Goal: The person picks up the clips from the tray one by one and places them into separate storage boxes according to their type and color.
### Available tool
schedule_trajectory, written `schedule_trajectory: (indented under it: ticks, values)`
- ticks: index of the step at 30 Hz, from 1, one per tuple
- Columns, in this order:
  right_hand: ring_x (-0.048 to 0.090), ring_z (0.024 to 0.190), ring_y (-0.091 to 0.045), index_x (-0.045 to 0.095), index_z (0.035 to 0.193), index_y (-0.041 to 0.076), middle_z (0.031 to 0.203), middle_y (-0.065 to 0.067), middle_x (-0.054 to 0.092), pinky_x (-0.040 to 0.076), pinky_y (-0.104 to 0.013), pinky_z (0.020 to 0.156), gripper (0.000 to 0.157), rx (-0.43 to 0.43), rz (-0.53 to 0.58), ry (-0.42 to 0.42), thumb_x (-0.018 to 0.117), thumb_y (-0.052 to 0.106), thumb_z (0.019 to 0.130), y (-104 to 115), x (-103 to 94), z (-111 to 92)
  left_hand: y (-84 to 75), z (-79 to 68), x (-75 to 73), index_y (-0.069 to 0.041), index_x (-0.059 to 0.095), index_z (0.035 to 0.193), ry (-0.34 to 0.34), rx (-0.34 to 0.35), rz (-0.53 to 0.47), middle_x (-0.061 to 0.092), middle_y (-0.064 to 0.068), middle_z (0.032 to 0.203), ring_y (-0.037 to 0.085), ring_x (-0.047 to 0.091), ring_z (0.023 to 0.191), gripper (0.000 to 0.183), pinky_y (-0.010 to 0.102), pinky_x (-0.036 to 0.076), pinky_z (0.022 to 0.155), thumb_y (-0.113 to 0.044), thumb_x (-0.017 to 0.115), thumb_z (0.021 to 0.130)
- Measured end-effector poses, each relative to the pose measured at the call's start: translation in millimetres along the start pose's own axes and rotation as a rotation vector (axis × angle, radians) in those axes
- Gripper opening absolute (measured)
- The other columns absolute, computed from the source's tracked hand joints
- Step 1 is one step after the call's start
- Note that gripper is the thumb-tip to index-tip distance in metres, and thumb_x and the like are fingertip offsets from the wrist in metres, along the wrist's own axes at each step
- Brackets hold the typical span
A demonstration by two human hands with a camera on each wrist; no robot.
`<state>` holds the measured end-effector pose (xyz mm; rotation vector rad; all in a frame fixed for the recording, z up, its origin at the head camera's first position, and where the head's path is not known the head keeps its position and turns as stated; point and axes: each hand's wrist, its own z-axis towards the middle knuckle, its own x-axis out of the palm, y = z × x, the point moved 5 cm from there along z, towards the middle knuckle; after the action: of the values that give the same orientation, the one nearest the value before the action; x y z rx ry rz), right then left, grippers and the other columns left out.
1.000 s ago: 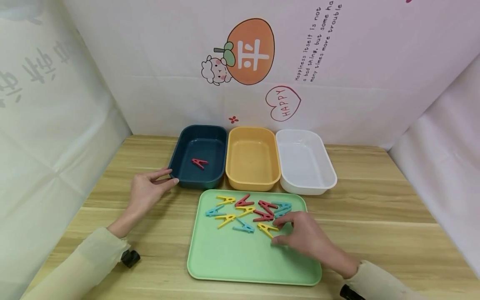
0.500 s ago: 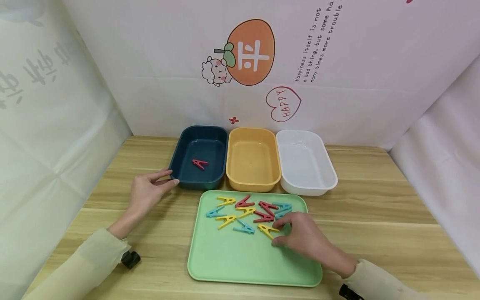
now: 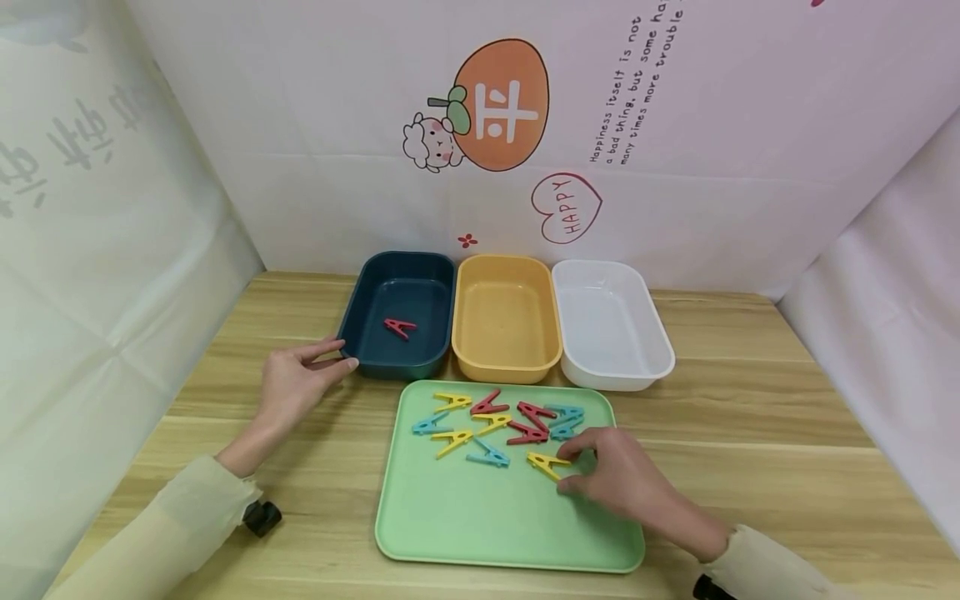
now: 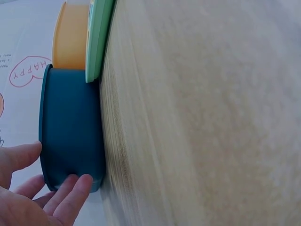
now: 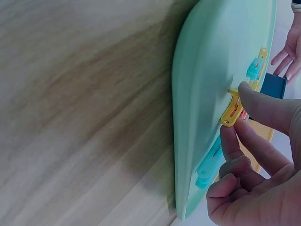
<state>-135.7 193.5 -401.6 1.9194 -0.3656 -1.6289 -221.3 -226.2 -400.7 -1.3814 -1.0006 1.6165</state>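
We read the left hand (image 3: 300, 375) as steadying the dark blue bin (image 3: 397, 312): fingers loosely spread, touching its near-left corner, not wrapped round it. Right hand (image 3: 618, 471) is nearly closed, thumb and finger pinching the yellow clip (image 3: 546, 464) across its splayed leg ends, over the green tray (image 3: 502, 521) and just nearside of the other clips, probably because the legs give the widest grip. Can't tell whether it's off the tray; two light blue clips (image 3: 564, 421) behind blur together, and the left palm's underside is hidden.
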Motion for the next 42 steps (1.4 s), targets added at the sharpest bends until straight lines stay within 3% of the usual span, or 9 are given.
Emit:
schedule_trajectory:
  ticks: [26,42]
  values:
    - [0.068,0.099,-0.018,0.084,0.096,0.017,0.097,0.008,0.075,0.057,-0.047,0.091,0.031,-0.044,0.002,-0.038,0.099,0.014,0.07,-10,0.8,-5,2.4,1.6,1.7,0.004,0.071,0.132,0.006,-0.018,0.009,0.056,0.02,0.149,0.017,0.075,0.103,0.05,0.033,0.064,0.078,-0.024,0.085,0.093]
    - [0.068,0.104,-0.023,0.085,0.098,0.015,0.1,0.006,0.075,0.056,-0.05,0.095,0.033,-0.001,-0.009,-0.058,0.1,0.014,0.069,-19,-4.4,-10,0.5,-0.5,0.6,0.004,0.071,0.132,0.01,-0.026,-0.019,0.056,0.021,0.15,0.015,0.074,0.103,0.05,0.03,0.064,0.077,-0.023,0.086,0.092]
